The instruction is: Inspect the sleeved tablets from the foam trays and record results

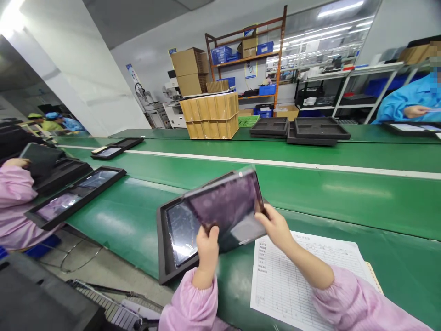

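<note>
Between my hands is a dark, glossy tablet screen (227,207), tilted up above the bench. My left hand (208,246) grips its lower left edge, thumb on the face. At the right edge my right hand (274,225) pinches it with the thumb in front. Behind and below the screen lies a black foam tray (163,250), partly covered by it. Another glossy panel (182,232) rests in the tray's left compartment; the right part of the tray is hidden. Beneath my right forearm is a printed form sheet (285,280) with a table on it.
The green bench (303,188) runs across, with a white strip along it. Cartons (210,115) and stacked black trays (320,128) stand at the back. On the left, a co-worker's pink sleeve (15,188) is beside another panel tray (77,195). A co-worker in blue (406,101) sits far right.
</note>
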`<state>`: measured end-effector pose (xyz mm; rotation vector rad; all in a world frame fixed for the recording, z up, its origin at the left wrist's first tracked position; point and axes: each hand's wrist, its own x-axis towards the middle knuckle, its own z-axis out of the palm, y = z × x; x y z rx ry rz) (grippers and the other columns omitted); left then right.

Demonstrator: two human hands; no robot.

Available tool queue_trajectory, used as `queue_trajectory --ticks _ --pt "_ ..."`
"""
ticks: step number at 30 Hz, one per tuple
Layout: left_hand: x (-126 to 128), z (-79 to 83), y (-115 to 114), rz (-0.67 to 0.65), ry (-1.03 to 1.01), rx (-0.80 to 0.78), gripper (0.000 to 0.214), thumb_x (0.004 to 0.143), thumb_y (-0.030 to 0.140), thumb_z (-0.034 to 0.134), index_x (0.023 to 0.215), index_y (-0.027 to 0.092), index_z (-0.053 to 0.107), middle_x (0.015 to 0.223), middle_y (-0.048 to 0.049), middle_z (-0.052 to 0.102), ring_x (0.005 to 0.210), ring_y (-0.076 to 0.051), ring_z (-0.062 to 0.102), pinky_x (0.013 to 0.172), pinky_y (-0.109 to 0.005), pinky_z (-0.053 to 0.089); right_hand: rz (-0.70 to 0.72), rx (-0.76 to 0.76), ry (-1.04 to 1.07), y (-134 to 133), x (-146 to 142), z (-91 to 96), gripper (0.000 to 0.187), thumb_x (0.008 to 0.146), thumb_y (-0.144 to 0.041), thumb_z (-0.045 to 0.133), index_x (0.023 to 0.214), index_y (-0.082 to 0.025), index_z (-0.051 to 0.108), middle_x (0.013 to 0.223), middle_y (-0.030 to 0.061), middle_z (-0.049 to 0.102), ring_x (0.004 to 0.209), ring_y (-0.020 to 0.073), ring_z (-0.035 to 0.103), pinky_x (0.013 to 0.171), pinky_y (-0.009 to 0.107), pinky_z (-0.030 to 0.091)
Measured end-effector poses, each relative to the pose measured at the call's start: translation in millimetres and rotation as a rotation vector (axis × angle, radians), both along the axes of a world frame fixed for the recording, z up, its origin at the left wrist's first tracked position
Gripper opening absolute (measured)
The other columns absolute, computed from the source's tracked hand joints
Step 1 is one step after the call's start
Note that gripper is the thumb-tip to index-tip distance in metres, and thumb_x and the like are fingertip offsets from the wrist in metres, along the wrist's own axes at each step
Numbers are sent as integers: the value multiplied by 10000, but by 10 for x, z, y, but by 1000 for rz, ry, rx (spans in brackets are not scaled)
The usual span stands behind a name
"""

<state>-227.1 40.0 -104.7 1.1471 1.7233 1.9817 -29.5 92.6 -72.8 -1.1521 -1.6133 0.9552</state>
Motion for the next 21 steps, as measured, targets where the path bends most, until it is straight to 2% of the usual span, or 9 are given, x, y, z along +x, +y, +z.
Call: queue_trajectory --ticks 3,5,7,9,11,14,17,19,21 --pt "15 -28 71 -95 286 -221 372 804 432 528 1063 173 590 898 -65 696 833 -205 653 766 -340 514 -121 -100 -22 398 -44 88 389 821 -476 443 994 -174 618 958 64 691 869 229 625 765 318 479" --pt "-34 -88 64 -99 465 -345 337 785 403 571 1033 178 608 904 -79 692 876 -241 641 811 -401 501 -139 -132 -76 692 -97 132 410 845 -444 415 1058 -154 611 1011 84 686 886 228 628 776 320 480" --pt "-97 -169 13 -101 553 -389 267 710 372 674 888 174 653 872 -101 689 888 -295 625 817 -458 485 -151 -161 -143 958 -178 150 429 859 -392 420 1175 -148 576 1028 88 687 879 227 639 774 326 484" --pt "-151 -248 -53 -129 737 -449 248 705 366 705 848 166 674 836 -113 687 865 -316 623 771 -459 491 -156 -190 -228 1164 -288 126 448 863 -338 453 1271 -170 533 1047 81 689 894 231 646 788 336 485" --pt "-191 -305 -108 -153 923 -502 276 747 377 691 912 157 686 806 -112 689 818 -305 635 721 -431 501 -142 -215 -324 1295 -418 55 443 866 -282 495 1299 -192 529 1105 83 679 955 241 639 826 348 480" --pt "-251 -339 -156 -173 1027 -527 308 783 385 670 981 150 685 769 -100 693 756 -279 651 699 -401 507 -90 -255 -470 1336 -610 -108 379 888 -237 542 1260 -172 559 1184 103 643 1018 238 624 870 384 482" --pt "-344 -333 -184 -197 1074 -525 325 805 404 641 999 147 678 746 -90 690 749 -264 661 703 -381 513 -37 -250 -590 1212 -730 -215 319 909 -194 537 1218 -124 572 1170 131 638 1028 233 623 878 411 491" --pt "-425 -318 -196 -233 1093 -527 326 815 425 615 997 161 671 706 -66 679 720 -247 659 678 -357 512 -11 -194 -649 1080 -727 -188 309 894 -133 523 1194 -115 596 1195 167 621 1090 262 594 907 416 476" --pt "-502 -287 -186 -263 1074 -521 308 822 444 587 957 180 669 640 -31 647 643 -221 639 617 -328 499 1 -112 -688 954 -630 -69 342 867 -107 542 1199 -155 609 1334 168 533 1233 285 490 995 422 415"
